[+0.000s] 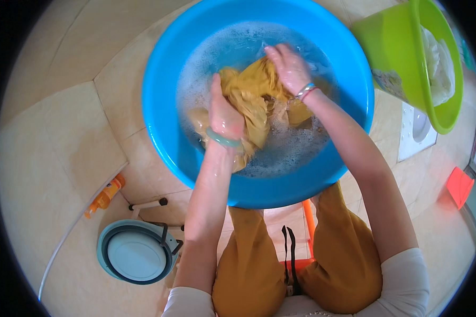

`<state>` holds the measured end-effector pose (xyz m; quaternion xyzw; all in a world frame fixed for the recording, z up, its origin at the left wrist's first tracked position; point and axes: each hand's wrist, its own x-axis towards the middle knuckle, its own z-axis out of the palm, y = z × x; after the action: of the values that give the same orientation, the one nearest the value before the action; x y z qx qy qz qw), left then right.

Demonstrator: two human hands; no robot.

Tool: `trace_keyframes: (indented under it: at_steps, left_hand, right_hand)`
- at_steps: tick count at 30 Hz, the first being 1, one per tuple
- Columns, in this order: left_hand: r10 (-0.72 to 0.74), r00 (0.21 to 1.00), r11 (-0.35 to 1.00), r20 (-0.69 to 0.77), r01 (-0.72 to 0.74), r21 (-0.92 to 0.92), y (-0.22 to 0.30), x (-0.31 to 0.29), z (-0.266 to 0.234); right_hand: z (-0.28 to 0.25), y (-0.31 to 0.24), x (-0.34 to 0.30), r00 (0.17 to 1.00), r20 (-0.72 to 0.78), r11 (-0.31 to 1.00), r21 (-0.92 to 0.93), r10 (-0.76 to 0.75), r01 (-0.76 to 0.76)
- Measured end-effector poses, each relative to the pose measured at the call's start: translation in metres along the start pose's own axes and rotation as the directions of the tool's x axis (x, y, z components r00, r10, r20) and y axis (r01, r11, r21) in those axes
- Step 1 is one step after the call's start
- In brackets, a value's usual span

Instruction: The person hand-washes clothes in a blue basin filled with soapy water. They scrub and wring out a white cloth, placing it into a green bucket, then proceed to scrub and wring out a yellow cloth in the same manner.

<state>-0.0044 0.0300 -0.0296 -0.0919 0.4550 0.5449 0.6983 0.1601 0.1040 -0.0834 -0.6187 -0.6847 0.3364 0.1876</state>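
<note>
A mustard-yellow wet cloth [254,95] lies bunched in soapy water inside a large blue basin [164,116] in front of me. My left hand [223,113], with a pale green bangle on the wrist, is closed on the near part of the cloth. My right hand [288,66], wearing thin bracelets, grips the far part of the same cloth. Foam covers the water around the cloth.
A green bucket [402,47] with white cloth in it stands at the upper right. A folded grey-blue tub [135,253] and an orange bottle [104,196] lie on the tiled floor at lower left. A white squat pan [415,134] and a red object [459,185] are at right.
</note>
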Motion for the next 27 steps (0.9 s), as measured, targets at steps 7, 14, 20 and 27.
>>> trace_keyframes:
  at_steps: [7,14,20,27]
  left_hand:
    - [0.179,0.982,0.978,-0.052,-0.172,0.12,-0.002,0.053,-0.051]
    - [0.045,0.981,0.997,0.187,-0.055,0.047,0.003,0.036,-0.042]
    - [-0.1,0.967,0.994,0.234,0.089,0.058,0.021,-0.007,0.0]
    - [0.071,0.996,0.99,0.061,-0.078,0.118,0.015,-0.014,0.002]
  right_hand:
    - [0.03,0.022,-0.012,0.978,0.14,0.858,-0.473,-0.152,0.201]
    - [0.037,-0.052,-0.039,0.943,-0.072,0.914,0.232,-0.325,0.333]
    - [-0.01,-0.125,-0.112,0.793,0.045,0.782,0.206,-0.608,0.588]
    - [0.0,-0.142,-0.1,0.808,-0.182,0.805,0.111,-0.56,0.583]
